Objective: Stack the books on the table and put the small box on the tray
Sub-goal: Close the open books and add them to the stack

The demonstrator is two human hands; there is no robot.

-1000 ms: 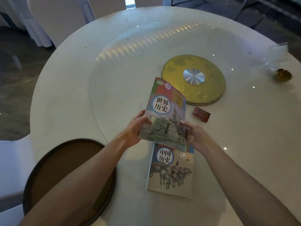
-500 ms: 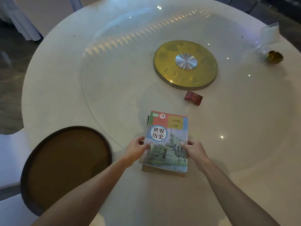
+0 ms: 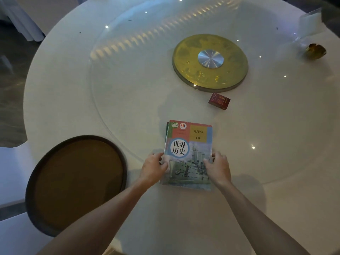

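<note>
A colourful textbook with a warship on its cover lies flat on top of a second book, of which only a thin dark edge shows at the upper left. My left hand grips the stack's left edge and my right hand grips its right edge, thumbs on the cover. The small red box sits on the table beyond the books, to the right. A round dark-rimmed brown tray rests at the table's near left edge with nothing on it.
The round white table carries a glass turntable with a gold disc at its hub. A small gold ornament and a clear card holder stand at the far right. Chairs sit beyond the far left edge.
The warship book went from being held tilted in the air to lying flat on the other book, covering it. Both hands stay at its side edges.
</note>
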